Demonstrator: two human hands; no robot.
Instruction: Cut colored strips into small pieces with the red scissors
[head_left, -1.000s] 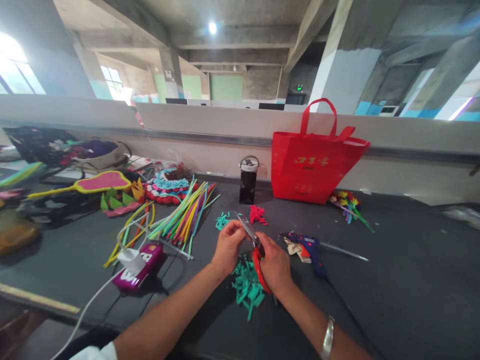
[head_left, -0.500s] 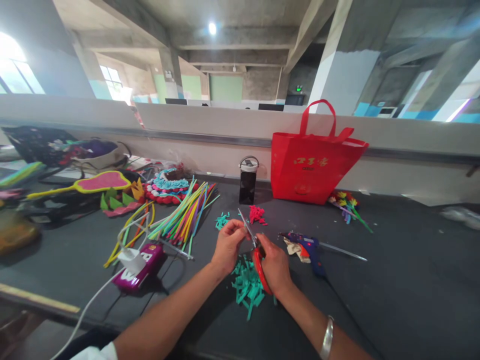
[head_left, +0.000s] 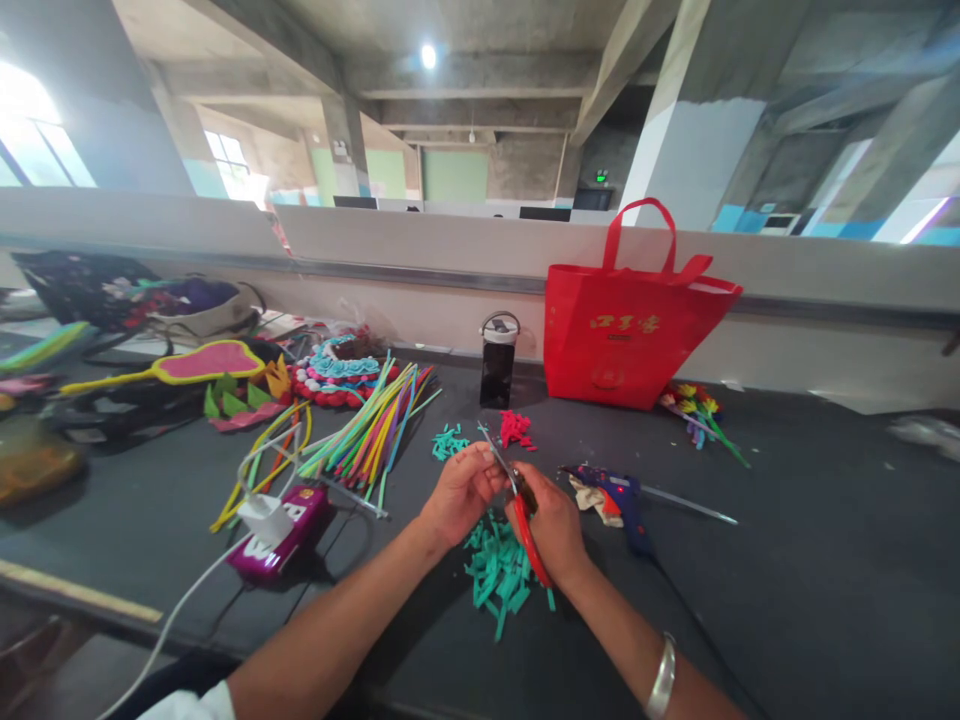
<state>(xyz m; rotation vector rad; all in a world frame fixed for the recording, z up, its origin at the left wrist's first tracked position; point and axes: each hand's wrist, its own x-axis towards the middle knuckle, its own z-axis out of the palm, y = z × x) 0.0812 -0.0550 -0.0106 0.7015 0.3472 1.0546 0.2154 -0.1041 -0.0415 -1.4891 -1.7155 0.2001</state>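
My right hand (head_left: 551, 525) is wrapped round red-handled scissors (head_left: 531, 540), their blades pointing up and away to the left. Close against the blades, my left hand (head_left: 466, 490) has its fingers pinched together; whatever sits between them is too small to name. Below both hands lies a heap of teal cut strips (head_left: 498, 575) on the dark table. Just beyond the fingertips are a small pile of teal pieces (head_left: 448, 442) and a pile of red pieces (head_left: 516, 429).
To the left lie a bundle of coloured strips (head_left: 386, 425) and a purple power strip (head_left: 289, 535) with a white plug and cable. A blue glue gun (head_left: 624, 492) rests at right. Behind stand a dark bottle (head_left: 497, 370) and a red bag (head_left: 630, 340).
My two hands have drawn slightly closer together, and the scissors' handles have swung a little to the right. The view has shifted slightly.
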